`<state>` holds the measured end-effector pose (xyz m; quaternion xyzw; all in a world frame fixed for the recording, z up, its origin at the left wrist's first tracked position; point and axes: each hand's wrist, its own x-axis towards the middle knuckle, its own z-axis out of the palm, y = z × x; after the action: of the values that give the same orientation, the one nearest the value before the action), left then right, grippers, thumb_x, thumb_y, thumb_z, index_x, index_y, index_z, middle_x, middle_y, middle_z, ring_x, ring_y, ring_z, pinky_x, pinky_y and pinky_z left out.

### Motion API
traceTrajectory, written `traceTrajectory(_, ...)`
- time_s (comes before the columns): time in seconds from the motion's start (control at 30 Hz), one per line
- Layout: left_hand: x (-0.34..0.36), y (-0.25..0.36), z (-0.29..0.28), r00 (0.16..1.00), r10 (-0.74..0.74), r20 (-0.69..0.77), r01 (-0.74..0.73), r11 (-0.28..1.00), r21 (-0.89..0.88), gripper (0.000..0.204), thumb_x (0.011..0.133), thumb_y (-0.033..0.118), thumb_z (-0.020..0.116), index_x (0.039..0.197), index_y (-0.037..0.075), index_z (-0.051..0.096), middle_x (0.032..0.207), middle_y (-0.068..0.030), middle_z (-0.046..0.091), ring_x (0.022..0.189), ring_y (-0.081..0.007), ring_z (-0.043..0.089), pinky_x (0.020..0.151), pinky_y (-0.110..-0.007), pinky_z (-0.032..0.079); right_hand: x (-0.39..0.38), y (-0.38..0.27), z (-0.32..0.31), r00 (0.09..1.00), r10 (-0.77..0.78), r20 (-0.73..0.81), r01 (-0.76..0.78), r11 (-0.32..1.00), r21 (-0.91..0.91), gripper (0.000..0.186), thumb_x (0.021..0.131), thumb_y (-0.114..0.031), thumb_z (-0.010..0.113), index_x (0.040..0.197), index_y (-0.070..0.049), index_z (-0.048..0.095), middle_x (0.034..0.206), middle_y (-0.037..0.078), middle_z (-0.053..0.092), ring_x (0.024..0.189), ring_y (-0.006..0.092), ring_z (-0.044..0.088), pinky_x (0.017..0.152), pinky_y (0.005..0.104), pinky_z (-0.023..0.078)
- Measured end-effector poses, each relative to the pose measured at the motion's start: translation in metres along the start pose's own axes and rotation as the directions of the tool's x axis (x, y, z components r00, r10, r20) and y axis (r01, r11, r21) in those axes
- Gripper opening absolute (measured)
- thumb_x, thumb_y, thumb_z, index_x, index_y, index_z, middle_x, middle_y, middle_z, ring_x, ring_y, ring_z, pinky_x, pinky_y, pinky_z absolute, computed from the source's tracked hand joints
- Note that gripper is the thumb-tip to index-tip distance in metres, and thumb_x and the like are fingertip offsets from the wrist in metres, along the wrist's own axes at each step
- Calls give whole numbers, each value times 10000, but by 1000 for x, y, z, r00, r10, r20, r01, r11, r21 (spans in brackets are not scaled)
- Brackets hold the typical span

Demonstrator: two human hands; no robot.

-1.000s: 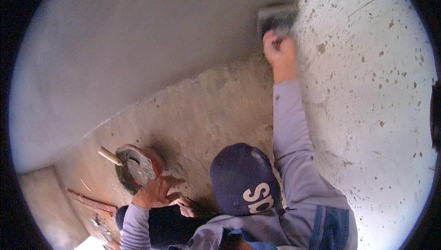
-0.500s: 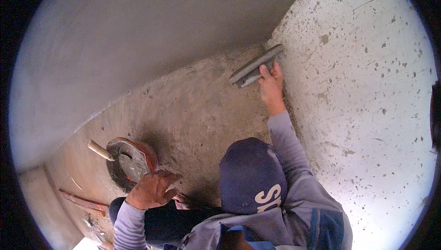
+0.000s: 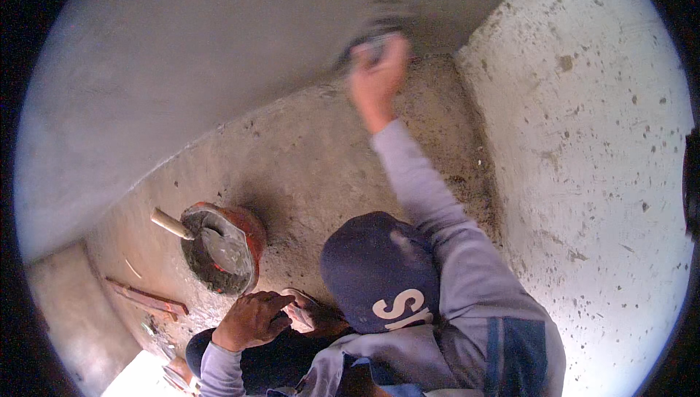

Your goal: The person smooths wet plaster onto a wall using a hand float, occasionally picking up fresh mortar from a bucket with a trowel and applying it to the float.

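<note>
Trowel (image 3: pixel 379 35) in a co-worker's hand (image 3: pixel 378 83) at smooth, matte grey plaster (image 3: pixel 219 54).

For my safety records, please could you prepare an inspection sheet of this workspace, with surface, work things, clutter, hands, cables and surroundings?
Surface: brown floor, stained and rough-looking.
Work things: dark tool, motion-blurred, at the grey wall; reddish bucket holding grey mix, a pale handle sticking out over its rim.
Clutter: reddish strip and small debris, lower left.
Hands: wearer's own, nothing seen; co-worker's right hand holds the dark tool, left hand is near the bucket, no object visible in it.
Cables: nothing seen.
Surroundings: white wall with dark specks; co-worker in a dark cap.
</note>
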<state>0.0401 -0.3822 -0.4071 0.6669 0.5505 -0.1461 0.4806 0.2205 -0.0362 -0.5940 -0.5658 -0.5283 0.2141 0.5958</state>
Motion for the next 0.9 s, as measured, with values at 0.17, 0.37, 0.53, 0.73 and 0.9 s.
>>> traceTrajectory(0.17, 21, -7, -12, 991, 112, -78, -112, 994, 1, 433, 882, 326, 661, 1211, 46, 628, 1112, -176, 673, 987, -352, 652, 862, -437, 511, -103, -29, 37, 871, -237, 430, 128, 955, 268, 439, 875, -177, 660, 1225, 44, 513, 1163, 233, 587, 1113, 369, 566, 957, 466, 448)
traceTrajectory(0.37, 2, -9, -9, 983, 103, -150, -95, 994, 59, 445, 844, 284, 679, 1212, 41, 620, 1052, -183, 675, 962, -359, 644, 845, -449, 511, -31, 93, -63, 790, 609, 71, -585, 715, 383, 634, 941, -201, 645, 1439, 19, 319, 1400, 155, 462, 1291, 276, 434, 1086, 388, 345)
traceTrajectory(0.53, -2, -9, -9, 994, 50, -92, -48, 998, 30, 452, 832, 264, 671, 1214, 30, 614, 1024, -195, 675, 936, -365, 645, 831, -454, 508, 25, 129, -82, 808, 581, 99, -531, 645, 549, 686, 950, -154, 633, 1527, -149, 262, 1410, 135, 469, 1125, 259, 534, 845, 395, 493)
traceTrajectory(0.73, -9, -5, -4, 996, 22, -88, -27, 998, -56, 438, 850, 296, 682, 1193, 26, 633, 1034, -198, 679, 937, -368, 653, 829, -454, 512, -17, 90, -11, 712, 652, 260, -691, 589, 419, 665, 948, -91, 603, 1526, -65, 275, 1466, 154, 445, 1078, 222, 562, 774, 335, 500)
traceTrajectory(0.9, 7, -5, -15, 995, 64, -74, -67, 997, -35, 445, 842, 252, 673, 1224, 31, 615, 1060, -191, 680, 971, -368, 641, 884, -451, 500, -169, -4, 47, 556, 223, 801, -516, 848, 122, 621, 927, -119, 630, 1462, 32, 352, 1512, 195, 382, 1375, 287, 401, 1138, 382, 318)
